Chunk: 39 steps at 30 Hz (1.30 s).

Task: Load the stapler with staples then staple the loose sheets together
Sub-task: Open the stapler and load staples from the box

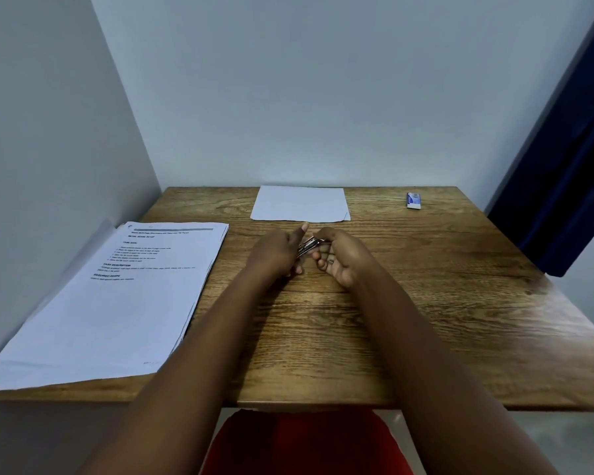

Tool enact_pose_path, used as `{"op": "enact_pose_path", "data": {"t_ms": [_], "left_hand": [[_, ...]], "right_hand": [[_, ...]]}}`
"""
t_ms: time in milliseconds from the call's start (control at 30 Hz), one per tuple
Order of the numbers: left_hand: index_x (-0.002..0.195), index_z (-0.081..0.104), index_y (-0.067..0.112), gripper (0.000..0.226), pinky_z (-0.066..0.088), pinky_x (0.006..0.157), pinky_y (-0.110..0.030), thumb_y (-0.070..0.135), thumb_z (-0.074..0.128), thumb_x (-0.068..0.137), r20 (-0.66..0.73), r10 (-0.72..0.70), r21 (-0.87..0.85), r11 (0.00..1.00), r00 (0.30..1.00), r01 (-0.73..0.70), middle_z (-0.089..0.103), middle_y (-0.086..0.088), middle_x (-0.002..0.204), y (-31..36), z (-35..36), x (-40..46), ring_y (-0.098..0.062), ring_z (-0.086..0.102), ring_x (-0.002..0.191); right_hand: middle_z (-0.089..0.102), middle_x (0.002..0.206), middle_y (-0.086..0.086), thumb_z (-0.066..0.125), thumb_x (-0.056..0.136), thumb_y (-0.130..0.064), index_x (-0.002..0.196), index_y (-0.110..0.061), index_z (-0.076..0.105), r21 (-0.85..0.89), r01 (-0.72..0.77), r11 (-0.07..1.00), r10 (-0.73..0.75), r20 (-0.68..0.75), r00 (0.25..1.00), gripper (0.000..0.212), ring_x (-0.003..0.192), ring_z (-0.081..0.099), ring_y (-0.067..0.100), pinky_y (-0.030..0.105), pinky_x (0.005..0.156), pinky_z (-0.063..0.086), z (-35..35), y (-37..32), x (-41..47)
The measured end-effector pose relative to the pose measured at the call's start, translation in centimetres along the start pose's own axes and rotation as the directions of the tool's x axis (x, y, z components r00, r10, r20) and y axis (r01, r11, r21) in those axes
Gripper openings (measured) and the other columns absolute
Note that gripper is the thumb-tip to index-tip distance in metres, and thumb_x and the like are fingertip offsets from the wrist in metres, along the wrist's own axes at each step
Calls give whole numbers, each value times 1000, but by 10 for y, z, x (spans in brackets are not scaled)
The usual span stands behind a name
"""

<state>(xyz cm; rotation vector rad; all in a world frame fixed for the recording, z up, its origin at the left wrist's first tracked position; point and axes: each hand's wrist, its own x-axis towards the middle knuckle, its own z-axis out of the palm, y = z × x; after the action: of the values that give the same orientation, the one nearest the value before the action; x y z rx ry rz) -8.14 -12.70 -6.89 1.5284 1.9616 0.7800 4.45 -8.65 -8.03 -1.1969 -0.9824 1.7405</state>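
A small metal stapler is held between both hands just above the middle of the wooden table. My left hand grips its near end, thumb raised. My right hand curls its fingers round the far end, palm turned up. Most of the stapler is hidden by the fingers. A thin set of blank white sheets lies flat at the table's far edge, just beyond the hands. A small blue and white staple box lies at the far right corner.
A thick stack of printed pages covers the table's left side, against the left wall. A dark blue curtain hangs at the right. Grey walls close the back and left. Red clothing shows below the front edge.
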Motion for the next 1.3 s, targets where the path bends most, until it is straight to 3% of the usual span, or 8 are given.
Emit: {"op": "enact_pose_path", "data": {"t_ms": [100,233,333,467,533,867,1167,1300], "left_hand": [[90,60,10,45,40,50,-23,54,59,92,14,115,-122,986,993,-113,70,-4,71,-2,-2,-3,-17,57,51],[101,64,4,27,46,48,-25,8,80,79,106,151,-287,951,983,-116,64,-7,80,-7,-8,-10,-17,58,59],[94,72,10,25,47,54,-19,11,87,72,135,233,-135,967,963,-215,70,-1,77,-4,-13,-14,-9,61,62],[88,76,19,25,46,62,-15,23,91,68,300,314,13,943,901,-333,77,4,80,5,-18,-23,0,65,67],[90,76,19,25,46,60,-12,23,90,69,361,327,54,928,873,-369,77,5,80,9,-18,-25,1,66,67],[91,75,18,25,48,69,-22,22,89,71,436,289,79,931,852,-356,77,2,84,8,-8,-20,-1,65,69],[93,73,21,26,42,66,-20,23,88,72,490,270,91,930,829,-357,74,8,84,21,3,-15,4,62,67],[97,73,14,32,48,68,-25,29,88,73,554,216,92,944,804,-317,73,1,86,28,4,-8,-6,63,71]], "right_hand": [[61,62,8,57,89,-12,82,-7,62,-99,-7,995,5,-22,1000,10,49,50,12,20,42,38,-5,-7,0],[60,58,10,58,90,-21,84,-6,62,-345,-4,939,-27,-83,996,17,40,46,11,18,38,33,-12,-16,0],[56,53,6,60,86,-30,80,-6,64,-502,25,865,-136,-185,973,25,38,41,14,19,37,31,-21,-19,7],[73,76,12,55,76,-36,81,-6,71,-684,38,729,-288,-256,923,35,63,60,26,35,62,49,-41,-22,13],[73,80,12,56,76,-35,83,-8,72,-704,22,710,-291,-265,919,32,70,63,27,35,66,50,-48,-24,13],[72,76,12,61,81,-28,83,-5,70,-726,29,687,-299,-247,922,25,61,59,23,31,59,45,-50,-22,10],[62,57,5,60,81,-23,71,-10,64,-724,23,690,-266,-223,938,17,45,49,17,26,50,37,-53,-26,8],[60,56,5,60,83,-24,66,-10,62,-714,14,700,-232,-209,950,22,43,45,17,26,48,35,-56,-29,11]]}}
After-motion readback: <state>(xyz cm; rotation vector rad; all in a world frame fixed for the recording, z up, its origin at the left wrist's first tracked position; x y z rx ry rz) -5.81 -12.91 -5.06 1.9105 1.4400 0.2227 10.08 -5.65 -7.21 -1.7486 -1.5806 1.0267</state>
